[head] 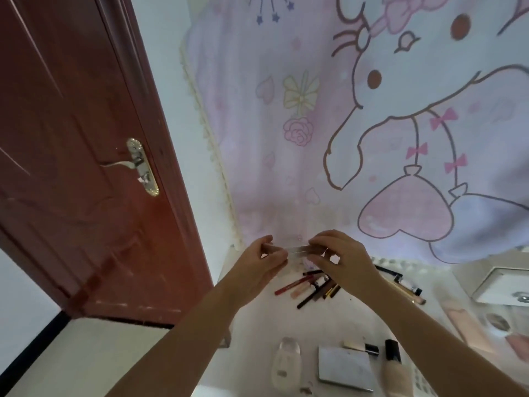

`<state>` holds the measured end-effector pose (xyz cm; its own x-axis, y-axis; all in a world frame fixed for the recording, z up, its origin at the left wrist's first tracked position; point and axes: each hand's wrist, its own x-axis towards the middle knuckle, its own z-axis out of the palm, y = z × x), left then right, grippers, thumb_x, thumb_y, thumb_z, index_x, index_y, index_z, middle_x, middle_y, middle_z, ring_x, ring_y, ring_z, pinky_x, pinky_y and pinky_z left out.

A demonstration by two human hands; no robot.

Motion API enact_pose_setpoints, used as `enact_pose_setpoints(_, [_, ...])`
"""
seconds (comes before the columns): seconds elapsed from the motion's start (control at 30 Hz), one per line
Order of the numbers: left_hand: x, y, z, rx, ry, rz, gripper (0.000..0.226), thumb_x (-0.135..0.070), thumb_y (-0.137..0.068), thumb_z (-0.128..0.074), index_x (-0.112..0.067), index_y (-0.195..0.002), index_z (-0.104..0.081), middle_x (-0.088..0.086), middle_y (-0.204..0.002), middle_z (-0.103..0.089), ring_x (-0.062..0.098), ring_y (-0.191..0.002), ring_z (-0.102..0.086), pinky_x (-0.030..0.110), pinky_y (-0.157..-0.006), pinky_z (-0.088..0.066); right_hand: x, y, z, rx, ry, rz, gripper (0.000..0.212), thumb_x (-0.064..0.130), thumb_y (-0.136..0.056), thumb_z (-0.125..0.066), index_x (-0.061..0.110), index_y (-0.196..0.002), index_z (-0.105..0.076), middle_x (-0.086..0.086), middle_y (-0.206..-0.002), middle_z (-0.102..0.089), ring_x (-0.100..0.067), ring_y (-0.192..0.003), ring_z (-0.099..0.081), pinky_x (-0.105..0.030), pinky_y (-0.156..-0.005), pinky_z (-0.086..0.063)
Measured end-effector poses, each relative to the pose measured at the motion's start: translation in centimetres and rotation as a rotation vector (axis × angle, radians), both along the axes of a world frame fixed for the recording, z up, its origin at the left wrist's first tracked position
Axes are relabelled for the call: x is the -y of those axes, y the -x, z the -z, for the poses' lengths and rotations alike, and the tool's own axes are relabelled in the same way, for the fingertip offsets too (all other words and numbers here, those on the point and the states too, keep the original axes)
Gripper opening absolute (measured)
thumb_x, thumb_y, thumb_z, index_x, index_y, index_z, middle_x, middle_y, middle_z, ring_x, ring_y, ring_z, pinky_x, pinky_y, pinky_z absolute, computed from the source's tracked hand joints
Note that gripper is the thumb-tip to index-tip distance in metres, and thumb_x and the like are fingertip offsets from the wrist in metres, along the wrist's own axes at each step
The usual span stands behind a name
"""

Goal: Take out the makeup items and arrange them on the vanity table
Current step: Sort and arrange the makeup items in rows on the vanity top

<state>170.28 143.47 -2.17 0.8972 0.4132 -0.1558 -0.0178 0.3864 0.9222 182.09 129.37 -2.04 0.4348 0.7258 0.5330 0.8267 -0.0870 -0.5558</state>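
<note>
1. Head view, item in hand: a slim clear stick (299, 249), pale and partly see-through, was held level between both hands above the far end of the vanity table (257, 325). What it was exactly could not be told; it looked like a small tube or pen.
2. Left hand (264, 263): fingers curled, thumb and fingertips pinching the stick's left end.
3. Right hand (342, 257): fingers curled over the stick's right end, pinching it. A grip at both ends suggested it was being pulled open or inspected before being set down.
4. Pencil cluster (312, 285): red, brown and black liners and a pale tube lay fanned in a loose heap directly beneath the hands, likely just tipped out and not yet sorted.
5. Black-capped pens (400, 279) lay to the right of the heap, partly behind the right forearm.
6. Near row: a white bottle (286, 365), a pale square compact (345, 368), a small black-capped tube (362, 348) and a foundation bottle (393, 368) lay side by side, apparently already arranged.
7. Right edge: a pink tube (463, 325) and a white box (503, 285).
8. Surroundings: a cartoon curtain (372, 110) hung behind; a red door (71, 138) stood to the left.
</note>
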Motion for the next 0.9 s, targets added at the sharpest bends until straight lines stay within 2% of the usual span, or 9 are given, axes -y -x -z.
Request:
enact_pose_setpoints(0.13, [0.3, -1.2, -1.1, -0.03, -0.269, -0.107, 0.06, -0.006, -0.084, -0.062, -0.004, -0.136, -0.031, 0.0, -0.096, -0.058, 0.022, -0.095, -0.057, 0.03, -0.084, -0.048, 0.1, -0.5, -0.7, -0.017, -0.039, 0.071, 0.028, 0.023, -0.072, -0.065, 0.0, -0.088, -0.07, -0.011, -0.084, -0.067, -0.006, -0.078, -0.052, 0.006, -0.07, -0.038])
enact_pose_setpoints(0.2, [0.6, -1.6, -1.8, -0.002, -0.346, -0.145, 0.043, -0.005, -0.087, -0.057, -0.006, -0.127, -0.041, -0.005, -0.082, -0.064, 0.017, -0.087, -0.058, 0.029, -0.087, -0.047, 0.2, -1.1, -0.8, -0.049, -0.078, 0.109, 0.023, 0.011, -0.075, -0.068, -0.001, -0.095, -0.069, -0.012, -0.092, -0.065, -0.005, -0.075, -0.055, 0.004, -0.074, -0.04])
enact_pose_setpoints(0.27, [0.6, -2.0, -2.7, 0.114, -0.203, -0.103, 0.017, -0.004, -0.093, -0.045, -0.006, -0.109, -0.053, -0.002, -0.073, -0.069, 0.018, -0.083, -0.063, 0.031, -0.092, -0.05, 0.5, -1.5, -1.2, -0.147, -0.103, 0.152, 0.026, 0.003, -0.079, -0.067, 0.001, -0.104, -0.066, -0.007, -0.099, -0.061, -0.01, -0.082, -0.057, 0.001, -0.077, -0.041])
enact_pose_setpoints(0.33, [0.3, -2.5, -3.4, 0.185, -0.048, -0.11, 0.018, -0.001, -0.094, -0.042, -0.006, -0.093, -0.058, 0.004, -0.075, -0.068, 0.018, -0.08, -0.065, 0.027, -0.084, -0.054, 1.0, -2.0, -1.7, -0.308, -0.089, 0.156, 0.029, 0.0, -0.081, -0.063, 0.004, -0.11, -0.063, -0.001, -0.101, -0.059, -0.012, -0.088, -0.057, 0.0, -0.076, -0.042])
enact_pose_setpoints(0.43, [0.4, -3.1, -3.8, 0.204, -0.041, -0.09, 0.018, 0.001, -0.092, -0.043, -0.01, -0.086, -0.056, 0.007, -0.079, -0.06, 0.017, -0.077, -0.06, 0.023, -0.075, -0.056, 1.6, -2.4, -2.2, -0.502, -0.108, 0.105, 0.03, -0.002, -0.083, -0.059, 0.008, -0.111, -0.062, -0.001, -0.101, -0.064, -0.012, -0.095, -0.06, -0.013, -0.086, -0.046])
enact_pose_setpoints(0.5, [0.5, -3.4, -4.1, 0.171, -0.096, 0.012, 0.015, -0.004, -0.093, -0.043, -0.014, -0.084, -0.05, 0.006, -0.083, -0.058, 0.017, -0.08, -0.059, 0.022, -0.077, -0.055, 1.8, -2.6, -2.5, -0.589, -0.141, 0.083, 0.03, -0.001, -0.085, -0.058, 0.009, -0.113, -0.061, -0.001, -0.099, -0.065, -0.012, -0.094, -0.06, -0.013, -0.084, -0.047])
enact_pose_setpoints(0.63, [0.2, -3.9, -4.2, 0.082, -0.211, 0.107, 0.015, -0.01, -0.093, -0.045, -0.016, -0.08, -0.049, 0.004, -0.089, -0.059, 0.019, -0.086, -0.06, 0.022, -0.076, -0.048, 2.0, -3.1, -3.9, -0.661, -0.166, 0.012, 0.03, -0.001, -0.086, -0.055, 0.011, -0.113, -0.06, -0.006, -0.105, -0.065, -0.016, -0.092, -0.062, -0.014, -0.085, -0.049])
enact_pose_setpoints(0.77, [0.5, -4.6, -4.1, 0.16, -0.091, 0.058, 0.012, -0.006, -0.091, -0.044, -0.01, -0.081, -0.051, 0.006, -0.083, -0.055, 0.019, -0.08, -0.055, 0.015, -0.065, -0.052, 1.8, -3.6, -4.6, -0.673, -0.174, -0.044, 0.032, -0.007, -0.086, -0.052, 0.008, -0.115, -0.057, 0.003, -0.092, -0.066, 0.002, -0.073, -0.065, -0.009, -0.075, -0.051])
enact_pose_setpoints(0.9, [0.3, -4.2, -4.2, 0.225, -0.021, 0.129, 0.007, -0.005, -0.079, -0.051, -0.002, -0.083, -0.056, 0.01, -0.083, -0.056, 0.022, -0.085, -0.056, 0.019, -0.076, -0.055, 1.8, -4.0, -4.4, -0.673, -0.184, -0.025, 0.034, -0.004, -0.087, -0.052, 0.014, -0.116, -0.057, 0.007, -0.089, -0.065, 0.004, -0.07, -0.065, -0.01, -0.078, -0.052])
